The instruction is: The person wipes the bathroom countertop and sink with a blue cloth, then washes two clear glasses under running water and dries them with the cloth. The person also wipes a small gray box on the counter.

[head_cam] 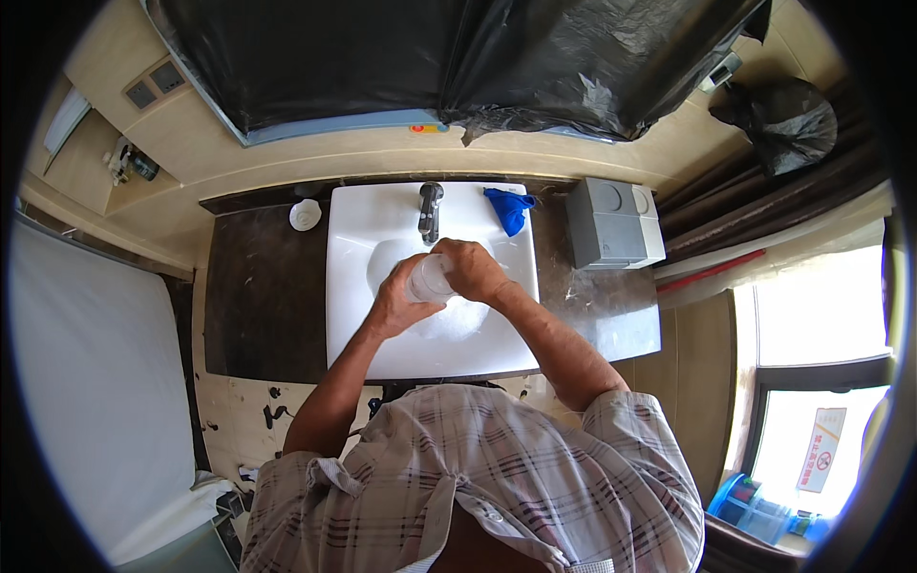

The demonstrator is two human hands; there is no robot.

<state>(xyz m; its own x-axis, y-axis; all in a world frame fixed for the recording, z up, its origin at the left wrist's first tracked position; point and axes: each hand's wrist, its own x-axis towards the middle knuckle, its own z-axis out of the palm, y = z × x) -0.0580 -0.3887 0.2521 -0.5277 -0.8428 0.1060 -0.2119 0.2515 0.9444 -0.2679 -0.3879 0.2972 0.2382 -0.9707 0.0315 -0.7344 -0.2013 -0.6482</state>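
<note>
Over the basin of a white sink, a clear plastic or glass cup lies tilted between my hands. My left hand wraps the cup's side from the left, thumb along its lower edge. My right hand is at the cup's upper right; its curled fingers are partly hidden, so whether they reach inside the cup is unclear. White suds lie in the basin below. Just beyond my hands stands a chrome faucet. A blue cloth lies on the sink's back right corner.
On the dark countertop, a small white scalloped dish sits left of the sink. Grey and white boxes stand at the right. Black plastic sheeting covers the wall panel behind. A window is at the right.
</note>
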